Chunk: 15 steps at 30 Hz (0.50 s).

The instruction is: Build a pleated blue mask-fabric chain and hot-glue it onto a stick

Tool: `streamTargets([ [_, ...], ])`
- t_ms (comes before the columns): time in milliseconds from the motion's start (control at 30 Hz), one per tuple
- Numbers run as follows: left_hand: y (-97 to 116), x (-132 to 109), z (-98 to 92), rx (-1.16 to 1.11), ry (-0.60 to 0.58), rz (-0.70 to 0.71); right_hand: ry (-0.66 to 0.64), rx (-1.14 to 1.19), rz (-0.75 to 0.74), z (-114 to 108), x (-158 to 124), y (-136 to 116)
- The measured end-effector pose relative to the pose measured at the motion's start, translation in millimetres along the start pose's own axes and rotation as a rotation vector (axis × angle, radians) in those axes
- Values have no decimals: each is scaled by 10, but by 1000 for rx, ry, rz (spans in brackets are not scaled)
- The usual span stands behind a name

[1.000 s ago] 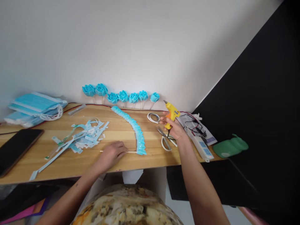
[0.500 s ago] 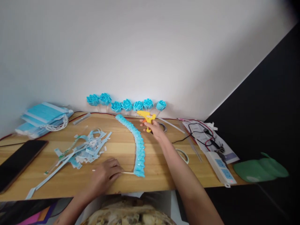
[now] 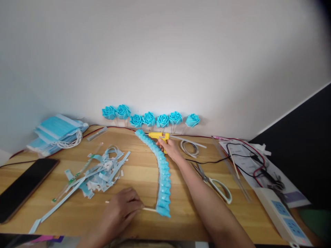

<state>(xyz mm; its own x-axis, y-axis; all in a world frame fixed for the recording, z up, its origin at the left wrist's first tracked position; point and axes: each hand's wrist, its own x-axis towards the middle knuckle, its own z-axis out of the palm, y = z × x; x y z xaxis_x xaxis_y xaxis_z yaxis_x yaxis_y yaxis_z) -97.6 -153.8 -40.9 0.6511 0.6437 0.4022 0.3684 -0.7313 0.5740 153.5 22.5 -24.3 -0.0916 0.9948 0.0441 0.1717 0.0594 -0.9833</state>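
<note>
My left hand (image 3: 123,208) pinches a thin pale stick (image 3: 150,209) low on the wooden table. The stick's right end meets the near end of a long pleated light-blue strip (image 3: 164,175), which curves away across the table. Wrapped round the handle of a yellow glue gun (image 3: 155,135) are the fingers of my right hand (image 3: 168,148). The gun's nozzle points left, close by the strip's far end; I cannot tell if it touches. Several blue folded roses (image 3: 149,119) on pale stems stand along the wall behind.
Face masks (image 3: 58,129) lie stacked at the back left, near a black phone (image 3: 28,186). Cut scraps (image 3: 103,172) are heaped left of the strip. Scissors (image 3: 219,187) rest beside my right forearm. A power strip (image 3: 283,210), papers and cables occupy the right side.
The glue gun has moved left to the strip's far end and levelled out. My left hand keeps the stick at the near end. The view has shifted, and the scissors now show.
</note>
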Motion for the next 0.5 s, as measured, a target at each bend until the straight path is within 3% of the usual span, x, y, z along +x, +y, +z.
streamTargets([
  [267,32,6,-22,-22,-19,-22,23,-154,-17,12,-29,73],
  [500,11,4,-7,-16,19,6,31,-153,-44,17,-45,90],
])
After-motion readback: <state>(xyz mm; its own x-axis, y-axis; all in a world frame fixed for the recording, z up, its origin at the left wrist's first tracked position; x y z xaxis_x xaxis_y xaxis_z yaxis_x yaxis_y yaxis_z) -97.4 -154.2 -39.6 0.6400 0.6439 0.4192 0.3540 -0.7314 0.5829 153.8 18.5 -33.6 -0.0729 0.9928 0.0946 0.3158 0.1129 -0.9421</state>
